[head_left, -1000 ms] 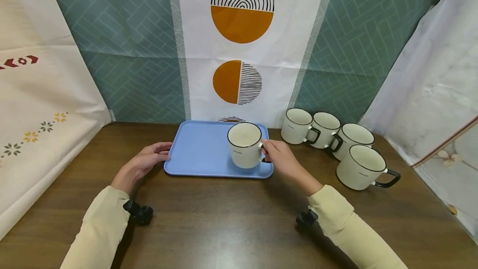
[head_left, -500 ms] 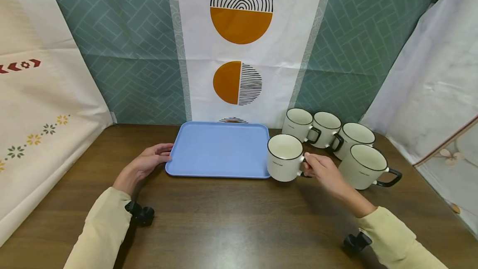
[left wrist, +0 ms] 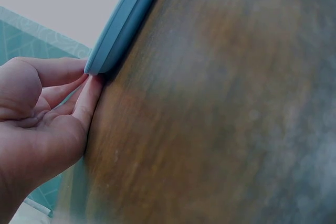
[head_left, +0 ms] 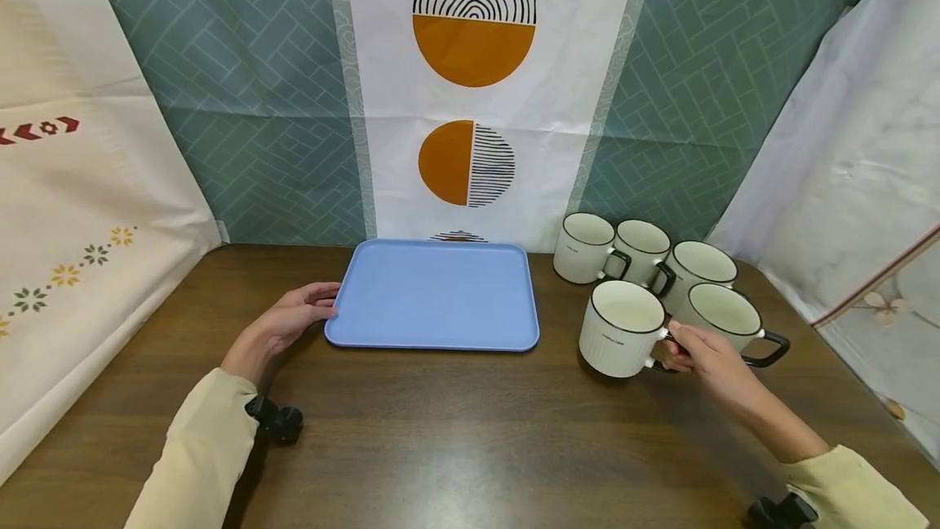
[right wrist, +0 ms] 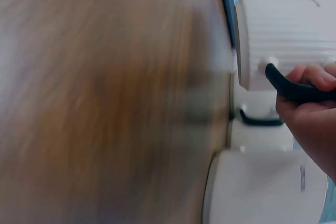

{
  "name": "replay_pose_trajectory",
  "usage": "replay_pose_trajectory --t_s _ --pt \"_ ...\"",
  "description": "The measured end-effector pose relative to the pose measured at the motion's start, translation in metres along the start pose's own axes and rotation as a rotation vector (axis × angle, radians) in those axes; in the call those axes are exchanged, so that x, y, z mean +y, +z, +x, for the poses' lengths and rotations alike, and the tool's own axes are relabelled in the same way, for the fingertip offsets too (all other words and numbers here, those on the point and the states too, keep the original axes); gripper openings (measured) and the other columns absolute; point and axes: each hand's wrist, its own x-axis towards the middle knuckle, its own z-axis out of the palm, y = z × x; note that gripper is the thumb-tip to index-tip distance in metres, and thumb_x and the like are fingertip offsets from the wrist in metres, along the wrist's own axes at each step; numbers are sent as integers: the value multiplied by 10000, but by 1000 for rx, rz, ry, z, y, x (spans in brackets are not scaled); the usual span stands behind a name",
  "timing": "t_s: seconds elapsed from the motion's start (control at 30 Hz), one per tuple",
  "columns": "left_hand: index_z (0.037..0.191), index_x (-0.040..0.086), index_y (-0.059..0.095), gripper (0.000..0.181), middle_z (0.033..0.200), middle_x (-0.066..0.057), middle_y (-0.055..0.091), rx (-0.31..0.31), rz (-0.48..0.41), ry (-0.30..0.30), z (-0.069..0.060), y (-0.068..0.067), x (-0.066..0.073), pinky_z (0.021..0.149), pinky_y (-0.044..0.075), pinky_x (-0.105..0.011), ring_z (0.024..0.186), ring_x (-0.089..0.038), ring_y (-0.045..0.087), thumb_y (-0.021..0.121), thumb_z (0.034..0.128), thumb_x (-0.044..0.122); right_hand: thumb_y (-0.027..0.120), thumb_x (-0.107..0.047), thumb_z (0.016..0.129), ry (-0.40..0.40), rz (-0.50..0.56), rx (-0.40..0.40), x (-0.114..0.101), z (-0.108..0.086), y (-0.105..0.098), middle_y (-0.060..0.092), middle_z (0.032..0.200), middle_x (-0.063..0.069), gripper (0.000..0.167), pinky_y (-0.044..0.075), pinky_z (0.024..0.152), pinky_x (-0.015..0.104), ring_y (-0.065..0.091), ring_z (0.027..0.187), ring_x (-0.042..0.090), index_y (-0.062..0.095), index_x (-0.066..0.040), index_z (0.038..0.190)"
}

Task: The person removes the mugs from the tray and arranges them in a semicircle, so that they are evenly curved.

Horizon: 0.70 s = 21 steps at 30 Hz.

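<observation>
A white enamel mug (head_left: 615,341) with a black rim is upright at the right of the table; whether its base touches the wood I cannot tell. My right hand (head_left: 708,362) grips its black handle (right wrist: 294,88), fingers curled round it. A light blue rectangular tray (head_left: 441,296) lies flat on the table against the back cloth, with nothing on it. My left hand (head_left: 294,321) touches the tray's left edge near the front corner. In the left wrist view, thumb and fingertips (left wrist: 94,83) rest against the rim (left wrist: 113,40), fingers mostly straight.
Several matching mugs stand close together at the right back, among them a rear-left mug (head_left: 580,251) and a front mug (head_left: 723,313), partly hidden behind my right hand. Patterned cloth (head_left: 250,104) hangs behind the brown wooden table (head_left: 441,431). White cloths border both sides.
My right hand has carried the mug from above the tray's right end rightward and toward me, to near the other mugs. The left hand has stayed at the tray edge.
</observation>
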Motion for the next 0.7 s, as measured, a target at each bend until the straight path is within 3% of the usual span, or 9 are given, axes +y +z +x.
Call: replay_pose_trajectory --t_s 0.13,0.27,0.4,0.57,0.7 --pt "1464 -130 205 602 1498 -328 220 0 -3 -6 1 0 0 1118 216 -515 1357 -444 267 508 955 -30 239 -80 1072 -51 34 -62 6 -11 -13 232 651 113 370 205 588 380 225 589 264 352 109 775" --pt "1464 -132 201 601 1497 -333 215 1 -8 -8 0 0 1 1119 206 -525 1357 -452 261 503 954 -31 232 -46 1064 -35 52 -118 11 -21 -24 247 660 121 356 210 583 380 235 596 271 360 109 770" --pt "1462 -135 200 603 1494 -335 218 0 -12 -5 -1 0 1 1119 207 -520 1356 -450 264 504 951 -32 204 -6 1056 -28 59 -229 14 -27 -40 268 668 142 340 266 583 389 268 600 295 393 92 791" --pt "1458 -139 203 601 1492 -338 218 5 -5 -2 -2 0 1 1116 212 -522 1352 -452 267 504 949 -32 181 84 1026 -72 60 -380 19 -33 -58 342 659 152 347 420 682 337 455 684 281 464 56 828" --pt "1458 -135 209 597 1492 -333 226 6 -10 -6 -1 1 1 1119 209 -519 1351 -448 271 503 949 -34 202 129 1004 -96 49 -422 25 -40 -66 400 676 159 346 417 694 329 505 769 264 480 29 824"
